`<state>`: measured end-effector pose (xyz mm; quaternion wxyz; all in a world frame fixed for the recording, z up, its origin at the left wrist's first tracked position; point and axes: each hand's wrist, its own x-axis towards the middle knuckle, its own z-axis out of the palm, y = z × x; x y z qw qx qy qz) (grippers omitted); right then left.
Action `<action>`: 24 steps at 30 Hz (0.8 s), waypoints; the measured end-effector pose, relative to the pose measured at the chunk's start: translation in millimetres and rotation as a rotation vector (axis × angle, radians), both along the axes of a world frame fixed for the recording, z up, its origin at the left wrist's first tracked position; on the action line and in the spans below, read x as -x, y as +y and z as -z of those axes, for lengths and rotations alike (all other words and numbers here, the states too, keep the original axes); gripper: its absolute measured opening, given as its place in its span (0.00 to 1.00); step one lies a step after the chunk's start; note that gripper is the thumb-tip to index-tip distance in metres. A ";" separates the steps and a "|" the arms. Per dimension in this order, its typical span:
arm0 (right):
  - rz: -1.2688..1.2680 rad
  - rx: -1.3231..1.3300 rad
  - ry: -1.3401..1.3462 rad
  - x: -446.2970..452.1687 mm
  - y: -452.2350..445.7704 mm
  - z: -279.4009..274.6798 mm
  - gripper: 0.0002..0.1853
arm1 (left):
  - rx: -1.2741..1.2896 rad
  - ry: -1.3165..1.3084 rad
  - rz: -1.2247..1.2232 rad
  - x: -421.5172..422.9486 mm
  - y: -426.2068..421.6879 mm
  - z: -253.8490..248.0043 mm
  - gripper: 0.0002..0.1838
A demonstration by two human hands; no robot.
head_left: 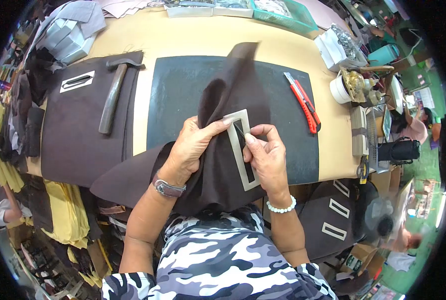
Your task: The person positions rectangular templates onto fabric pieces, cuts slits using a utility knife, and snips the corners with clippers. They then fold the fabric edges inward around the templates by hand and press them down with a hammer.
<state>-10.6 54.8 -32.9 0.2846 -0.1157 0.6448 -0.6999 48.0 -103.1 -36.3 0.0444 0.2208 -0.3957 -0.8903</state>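
My left hand [185, 150] is closed on a dark brown fabric piece [218, 170], gathering it into a fold with the thumb on top. A pale rectangular frame [240, 172] lies on the fabric around a long narrow slot, its upper corner beside my left thumb. My right hand [267, 157] is pinched at the slot, thumb against forefinger. What it holds is too small and dark to make out. Beneath the fabric lies a black cutting mat [178, 95]. A red utility knife [305, 105] with its blade out rests on the mat's right side.
A hammer [114, 97] lies on stacked brown fabric [78, 135] at the left, near another white slotted piece [77, 81]. Brown fabric with several pale frames [339, 210] hangs at the right. A white tub [339, 90] and a teal basket [295, 22] stand along the table's edges.
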 end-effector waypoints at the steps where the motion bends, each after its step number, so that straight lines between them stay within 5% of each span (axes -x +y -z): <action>1: 0.016 -0.062 0.076 -3.0 0.3 -2.8 0.12 | 0.012 0.009 -0.034 1.2 4.3 3.2 0.07; 10: 0.159 -0.142 0.203 -41.8 10.6 -1.6 0.09 | 0.025 0.022 -0.294 2.5 45.5 4.6 0.08; 24: 0.241 0.160 0.040 -37.3 5.6 0.0 0.09 | 0.057 0.116 -0.290 -7.3 55.7 0.8 0.07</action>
